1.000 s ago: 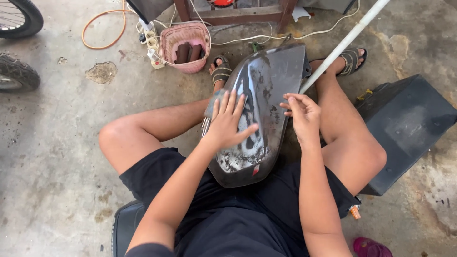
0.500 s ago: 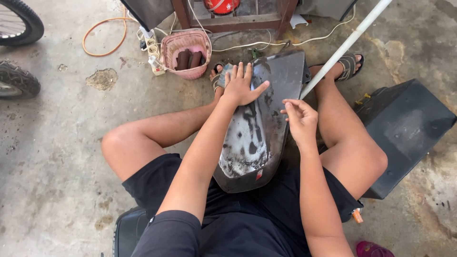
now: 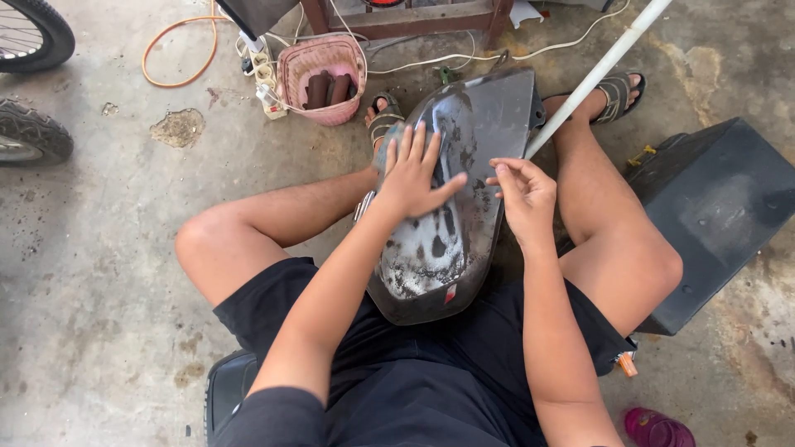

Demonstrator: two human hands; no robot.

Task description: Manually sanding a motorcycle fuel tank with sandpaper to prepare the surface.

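Since half second ago, left hand moved down tank, nearer to body. Fingers spread, flat on tank's sanded top. Right hand at tank's right edge, fingers curled, half open, tips touching surface. Tank lies between legs; long axis runs from lap away toward feet.

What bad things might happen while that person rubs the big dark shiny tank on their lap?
The motorcycle fuel tank only rests between the knees, with the left hand flat on it and the right hand at its edge, so it might slide off onto the concrete floor. The white pipe leans close to the right hand and might get bumped. The power strip and its cables lie near the feet and might snag.
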